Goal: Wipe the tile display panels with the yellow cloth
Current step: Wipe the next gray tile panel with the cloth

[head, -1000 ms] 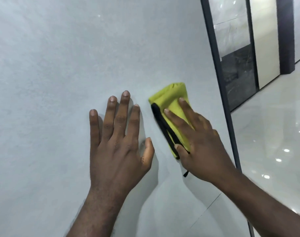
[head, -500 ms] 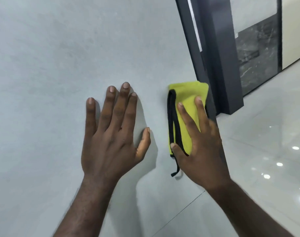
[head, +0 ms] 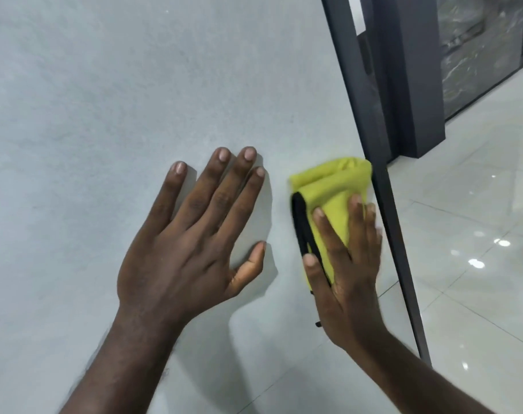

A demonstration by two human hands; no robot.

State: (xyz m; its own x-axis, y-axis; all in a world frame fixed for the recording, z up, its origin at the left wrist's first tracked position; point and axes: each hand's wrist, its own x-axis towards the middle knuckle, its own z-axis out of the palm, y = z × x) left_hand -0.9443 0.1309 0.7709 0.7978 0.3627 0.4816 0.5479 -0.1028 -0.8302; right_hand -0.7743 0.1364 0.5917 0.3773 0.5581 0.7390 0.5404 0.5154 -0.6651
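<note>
I am mid-wipe on the big grey tile panel, which spreads above and to the left of my working grip, and I judge the stroke to be at the panel's right margin, since the dark frame strip runs just past my outer fingers, with the glossy floor beyond it. The next move, as I see it, calls for turning the cloth back leftward or down across unwiped tile, holding flat pressure so the fold does not roll, and stopping short of the frame edge. My left hand lies flat on the panel just left of the grip, fingers spread and straight, holding nothing, bracing me. My right hand is flat too, fingers straight and pressing rather than curling, with the thumb laid along the near edge. Under those fingers sits the folded yellow cloth, against the tile, its top sticking out above my fingertips and touching the frame. Its black edging runs down the thumb side
</note>
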